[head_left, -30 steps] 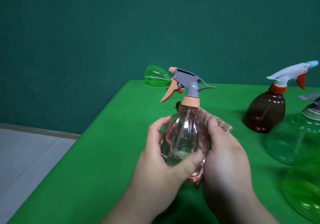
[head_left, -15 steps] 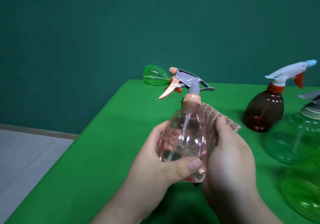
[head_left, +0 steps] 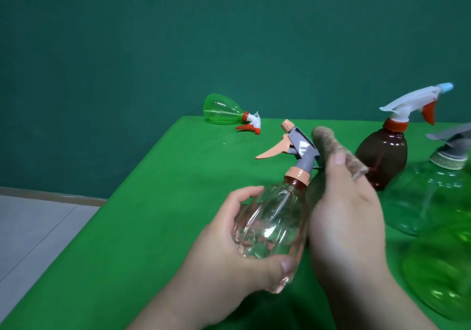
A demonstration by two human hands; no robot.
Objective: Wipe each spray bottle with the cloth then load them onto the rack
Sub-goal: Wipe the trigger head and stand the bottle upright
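Raised to the sprayer (head_left: 302, 151), the cloth (head_left: 328, 143) is gripped by the right hand (head_left: 349, 215), the pink bottle (head_left: 275, 217) by the left hand (head_left: 224, 253).

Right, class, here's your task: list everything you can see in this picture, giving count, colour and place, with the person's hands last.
clear spray bottle: 1, pinkish clear with a grey and peach trigger head, held tilted above the table, centre
cloth: 1, brown, against the trigger head
lying green bottle: 1, green with a white and orange head, on its side at the table's far left corner
brown bottle: 1, dark brown with a white head, upright at right
grey-headed green bottle: 1, green, right edge
blurred green shape: 1, near right, probably another bottle
table: 1, green cover
wall: teal, behind
floor: grey, left
left hand: grips the clear bottle's body
right hand: holds the cloth
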